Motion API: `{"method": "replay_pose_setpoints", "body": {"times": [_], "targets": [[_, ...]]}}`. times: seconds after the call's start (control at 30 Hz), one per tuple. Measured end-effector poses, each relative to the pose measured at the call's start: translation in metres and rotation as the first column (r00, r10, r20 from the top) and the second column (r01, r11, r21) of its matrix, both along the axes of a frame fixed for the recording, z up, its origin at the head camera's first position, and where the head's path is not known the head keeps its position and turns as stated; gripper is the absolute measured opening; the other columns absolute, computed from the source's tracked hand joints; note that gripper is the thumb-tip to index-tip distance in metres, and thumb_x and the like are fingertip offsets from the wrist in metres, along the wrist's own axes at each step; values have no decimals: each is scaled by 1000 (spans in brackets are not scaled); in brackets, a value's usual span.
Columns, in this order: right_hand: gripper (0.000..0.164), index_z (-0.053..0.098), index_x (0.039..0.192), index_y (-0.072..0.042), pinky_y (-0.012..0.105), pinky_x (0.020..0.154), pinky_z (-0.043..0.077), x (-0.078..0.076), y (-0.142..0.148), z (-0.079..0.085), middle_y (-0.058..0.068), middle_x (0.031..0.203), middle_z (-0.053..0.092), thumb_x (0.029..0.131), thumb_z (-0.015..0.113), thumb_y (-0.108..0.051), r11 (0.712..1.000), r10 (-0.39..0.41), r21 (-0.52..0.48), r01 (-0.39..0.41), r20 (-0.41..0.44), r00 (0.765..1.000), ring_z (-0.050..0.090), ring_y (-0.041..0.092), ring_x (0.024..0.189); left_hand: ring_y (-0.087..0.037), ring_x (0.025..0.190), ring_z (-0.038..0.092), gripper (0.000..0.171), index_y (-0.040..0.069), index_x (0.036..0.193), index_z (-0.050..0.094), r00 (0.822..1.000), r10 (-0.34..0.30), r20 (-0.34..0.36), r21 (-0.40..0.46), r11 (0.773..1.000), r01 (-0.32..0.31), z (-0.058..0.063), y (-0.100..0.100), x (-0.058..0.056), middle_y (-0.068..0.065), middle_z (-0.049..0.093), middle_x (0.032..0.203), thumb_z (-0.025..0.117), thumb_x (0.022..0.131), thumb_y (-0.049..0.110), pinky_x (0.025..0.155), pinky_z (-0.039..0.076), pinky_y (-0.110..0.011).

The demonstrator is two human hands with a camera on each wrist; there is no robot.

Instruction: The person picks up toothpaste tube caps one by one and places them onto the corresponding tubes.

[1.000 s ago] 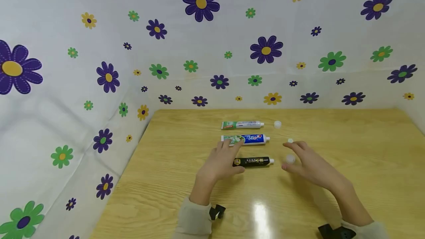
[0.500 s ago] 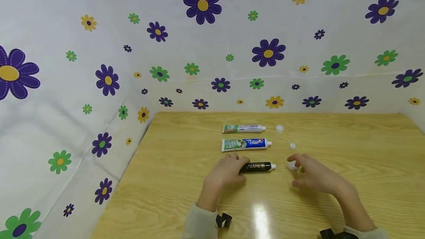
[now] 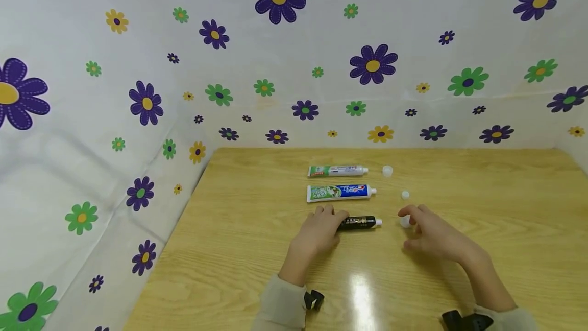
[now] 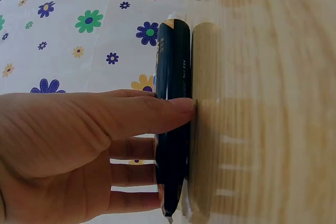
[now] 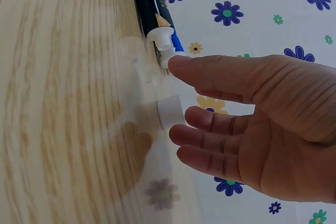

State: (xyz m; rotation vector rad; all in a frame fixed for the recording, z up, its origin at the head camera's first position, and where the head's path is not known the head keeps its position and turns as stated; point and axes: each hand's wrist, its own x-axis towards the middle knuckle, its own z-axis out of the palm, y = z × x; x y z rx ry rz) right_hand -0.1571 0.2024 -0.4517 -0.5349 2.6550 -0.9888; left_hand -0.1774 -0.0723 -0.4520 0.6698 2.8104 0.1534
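Observation:
My left hand (image 3: 318, 231) holds a black toothpaste tube (image 3: 360, 222) lying on the table. In the left wrist view the thumb lies across the near side of the tube (image 4: 174, 69), the other fingers behind it. The tube's bare white nozzle (image 5: 161, 38) points towards my right hand (image 3: 436, 236). That hand hovers with spread, loosely bent fingers around a white cap (image 5: 169, 113) standing on the table; I see no clear contact. Behind the black tube lie a blue and green toothpaste tube (image 3: 341, 192) and a green and white one (image 3: 337, 170), both uncapped.
A small white cap (image 3: 405, 194) lies right of the blue tube, and a larger one (image 3: 387, 171) right of the farthest tube. The wooden table (image 3: 239, 208) meets a flower-printed cloth (image 3: 257, 55) at its back and left.
My left hand has come down onto the black tube, taken hold of it and shifted slightly right. My right hand has moved a little right and lower, near the closest cap.

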Motion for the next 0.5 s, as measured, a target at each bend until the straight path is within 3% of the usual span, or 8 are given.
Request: {"method": "replay_pose_setpoints", "body": {"times": [0.23,0.5], "targets": [[56,52,130,2,43,77,52,-1,5,5,19,110,57,82,80,-11,1000,-15,-23,15,22,1000,59,28,94,-27,111,52,46,22,140,55,1000,-8,-12,1,1000,8,-1,2,-2,-10,56,123,66,96,15,91,50,-44],[57,51,129,4,41,75,50,-3,15,1,21,108,56,82,80,-10,998,-53,-27,53,-15,998,56,28,90,-26,111,52,51,26,141,54,999,-40,-30,75,996,42,-3,4,-2,-9,56,121,62,95,5,91,49,-42]]}}
